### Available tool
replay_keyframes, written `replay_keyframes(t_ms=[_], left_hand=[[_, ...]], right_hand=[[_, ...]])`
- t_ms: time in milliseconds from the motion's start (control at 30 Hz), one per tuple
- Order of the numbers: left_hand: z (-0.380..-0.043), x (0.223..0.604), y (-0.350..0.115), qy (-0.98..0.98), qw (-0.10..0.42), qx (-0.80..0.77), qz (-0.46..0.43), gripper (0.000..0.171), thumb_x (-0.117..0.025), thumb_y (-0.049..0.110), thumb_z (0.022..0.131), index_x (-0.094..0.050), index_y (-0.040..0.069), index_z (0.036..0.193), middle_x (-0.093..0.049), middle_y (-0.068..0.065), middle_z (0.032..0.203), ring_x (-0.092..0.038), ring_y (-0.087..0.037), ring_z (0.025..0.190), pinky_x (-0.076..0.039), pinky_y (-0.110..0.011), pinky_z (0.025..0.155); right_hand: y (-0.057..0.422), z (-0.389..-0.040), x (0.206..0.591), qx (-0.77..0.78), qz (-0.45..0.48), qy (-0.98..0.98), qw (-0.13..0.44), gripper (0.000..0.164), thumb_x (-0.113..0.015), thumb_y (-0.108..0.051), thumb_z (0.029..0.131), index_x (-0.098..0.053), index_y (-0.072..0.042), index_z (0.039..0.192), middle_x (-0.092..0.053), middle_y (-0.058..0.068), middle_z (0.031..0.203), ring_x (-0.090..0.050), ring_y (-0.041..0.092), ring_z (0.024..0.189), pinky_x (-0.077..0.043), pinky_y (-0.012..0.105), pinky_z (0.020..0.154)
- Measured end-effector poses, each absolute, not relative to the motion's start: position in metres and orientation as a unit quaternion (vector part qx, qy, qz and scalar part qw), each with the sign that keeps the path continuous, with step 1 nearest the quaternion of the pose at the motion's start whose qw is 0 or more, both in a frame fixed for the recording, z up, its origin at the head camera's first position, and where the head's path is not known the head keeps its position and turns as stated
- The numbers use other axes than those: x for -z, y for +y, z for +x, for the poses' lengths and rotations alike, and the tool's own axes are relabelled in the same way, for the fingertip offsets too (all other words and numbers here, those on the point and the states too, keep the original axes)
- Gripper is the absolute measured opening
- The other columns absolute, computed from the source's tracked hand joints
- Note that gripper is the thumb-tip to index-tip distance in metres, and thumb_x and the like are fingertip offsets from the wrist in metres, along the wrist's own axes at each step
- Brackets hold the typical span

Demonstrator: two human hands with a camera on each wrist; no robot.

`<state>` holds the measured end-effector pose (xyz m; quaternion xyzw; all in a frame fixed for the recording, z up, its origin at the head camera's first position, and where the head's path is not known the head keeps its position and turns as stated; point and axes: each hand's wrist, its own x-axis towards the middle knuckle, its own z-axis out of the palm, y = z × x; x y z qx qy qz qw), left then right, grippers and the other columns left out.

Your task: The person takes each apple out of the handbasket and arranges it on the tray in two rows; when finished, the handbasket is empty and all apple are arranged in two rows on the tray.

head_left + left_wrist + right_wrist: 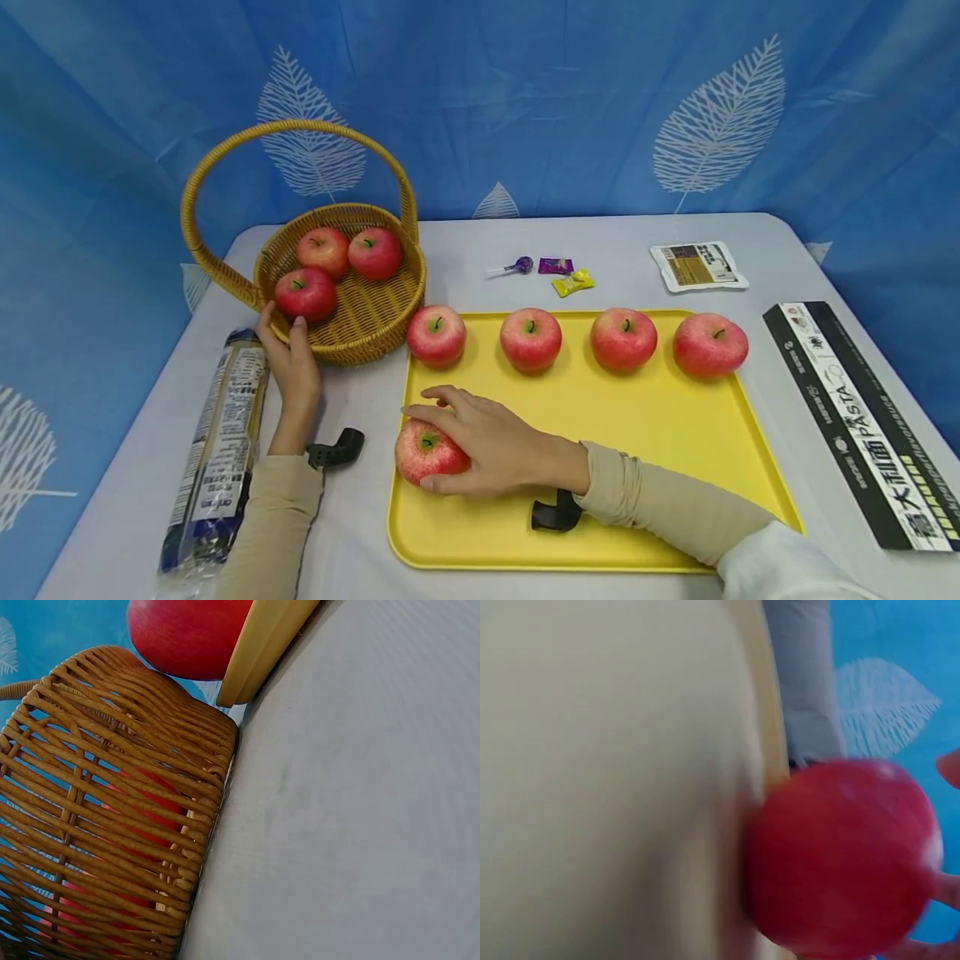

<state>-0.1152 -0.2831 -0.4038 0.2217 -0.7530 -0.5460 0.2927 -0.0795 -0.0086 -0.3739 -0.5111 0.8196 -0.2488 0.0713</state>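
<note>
My left hand (294, 371) is at the near left rim of a wicker basket (375, 337), its fingers and thumb holding the rim. Three red apples (305, 294) lie inside the basket; its woven side (112, 802) fills much of the left wrist view, where the left hand is barely visible. My right hand (491, 446) curls round an apple (423, 457) at the left edge of the yellow tray (600, 417). In the right wrist view that apple (840, 862) looks blurred; fingers touch its side and one fingertip (951, 769) stands apart from it.
Several apples (531, 340) line the tray's far edge. Behind it lie a lollipop (522, 265), purple candy (556, 266), yellow candy (573, 282) and a white packet (699, 266). A pasta box (862, 425) lies right; a long noodle packet (221, 450) lies left.
</note>
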Motion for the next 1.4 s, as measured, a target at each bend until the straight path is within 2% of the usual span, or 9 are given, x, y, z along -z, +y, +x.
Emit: replay_keyframes(t_ms=[133, 267, 433, 700, 867, 1067, 1200, 1300, 1400], left_hand=[[-0.114, 0.403, -0.283, -0.752, 0.292, 0.548, 0.220, 0.047, -0.038, 0.028, 0.093, -0.027, 0.018, 0.138, -0.024, -0.003, 0.147, -0.023, -0.012, 0.136, -0.019, -0.030, 0.111], [-0.114, 0.403, -0.283, -0.751, 0.294, 0.548, 0.221, 0.047, -0.039, 0.027, 0.093, -0.027, 0.017, 0.138, -0.024, -0.002, 0.147, -0.023, -0.012, 0.136, -0.019, -0.029, 0.111], [-0.115, 0.402, -0.283, -0.744, 0.296, 0.558, 0.218, 0.047, -0.040, 0.024, 0.093, -0.027, 0.015, 0.138, -0.024, -0.003, 0.147, -0.023, -0.013, 0.136, -0.019, -0.029, 0.111], [-0.117, 0.401, -0.285, -0.748, 0.294, 0.551, 0.225, 0.048, -0.039, 0.024, 0.093, -0.027, 0.014, 0.139, -0.024, -0.003, 0.147, -0.020, -0.014, 0.137, -0.015, -0.031, 0.112], [-0.117, 0.400, -0.285, -0.749, 0.293, 0.550, 0.225, 0.047, -0.041, 0.025, 0.093, -0.029, 0.015, 0.138, -0.025, -0.003, 0.146, -0.022, -0.012, 0.136, -0.016, -0.029, 0.112], [-0.119, 0.398, -0.283, -0.742, 0.298, 0.561, 0.215, 0.048, -0.042, 0.019, 0.093, -0.029, 0.012, 0.138, -0.027, -0.004, 0.146, -0.024, -0.013, 0.135, -0.019, -0.029, 0.111], [-0.115, 0.384, -0.275, -0.740, 0.294, 0.568, 0.209, 0.049, -0.041, 0.014, 0.092, -0.027, 0.006, 0.138, -0.025, -0.010, 0.146, -0.024, -0.020, 0.136, -0.020, -0.034, 0.111], [-0.115, 0.385, -0.277, -0.737, 0.292, 0.571, 0.214, 0.049, -0.041, 0.014, 0.092, -0.027, 0.007, 0.138, -0.024, -0.010, 0.146, -0.023, -0.020, 0.136, -0.019, -0.033, 0.111], [-0.116, 0.393, -0.284, -0.739, 0.295, 0.566, 0.216, 0.048, -0.041, 0.018, 0.093, -0.028, 0.011, 0.138, -0.025, -0.006, 0.146, -0.024, -0.015, 0.136, -0.019, -0.030, 0.111]], right_hand=[[-0.014, -0.095, 0.356, 0.302, -0.501, 0.810, 0.042, 0.059, -0.050, -0.046, 0.087, -0.032, -0.024, 0.139, -0.038, 0.004, 0.135, -0.042, 0.014, 0.120, -0.040, 0.034, 0.096], [-0.034, -0.118, 0.330, 0.351, -0.493, 0.795, -0.044, 0.049, -0.052, -0.035, 0.088, -0.042, -0.016, 0.133, -0.044, 0.003, 0.131, -0.041, 0.012, 0.120, -0.037, 0.031, 0.099], [-0.075, -0.155, 0.296, 0.351, -0.460, 0.805, -0.134, 0.046, -0.054, -0.035, 0.088, -0.048, -0.012, 0.128, -0.049, 0.005, 0.123, -0.046, 0.015, 0.115, -0.037, 0.029, 0.098], [-0.150, -0.211, 0.284, 0.265, -0.380, 0.886, -0.022, 0.059, -0.044, -0.050, 0.089, -0.034, -0.019, 0.139, -0.041, 0.003, 0.135, -0.042, 0.016, 0.121, -0.036, 0.031, 0.100], [-0.171, -0.243, 0.308, 0.236, -0.343, 0.908, 0.051, 0.067, -0.048, -0.048, 0.088, -0.026, -0.016, 0.142, -0.032, 0.009, 0.143, -0.036, 0.024, 0.128, -0.035, 0.035, 0.103], [-0.165, -0.268, 0.333, 0.191, -0.299, 0.924, 0.145, 0.080, -0.057, -0.043, 0.085, -0.011, -0.020, 0.146, -0.012, 0.010, 0.152, -0.017, 0.030, 0.139, -0.026, 0.039, 0.109], [-0.162, -0.270, 0.339, 0.210, -0.306, 0.919, 0.132, 0.087, -0.065, -0.042, 0.079, -0.015, -0.018, 0.146, -0.015, 0.010, 0.150, -0.030, 0.029, 0.133, -0.031, 0.037, 0.106], [-0.163, -0.268, 0.341, 0.237, -0.310, 0.912, 0.128, 0.085, -0.069, -0.041, 0.076, -0.022, -0.019, 0.143, -0.015, 0.011, 0.148, -0.048, 0.027, 0.118, -0.040, 0.035, 0.099], [-0.163, -0.266, 0.341, 0.262, -0.317, 0.899, 0.150, 0.083, -0.069, -0.040, 0.075, -0.024, -0.022, 0.142, -0.008, 0.013, 0.151, -0.053, 0.028, 0.113, -0.042, 0.036, 0.096]])
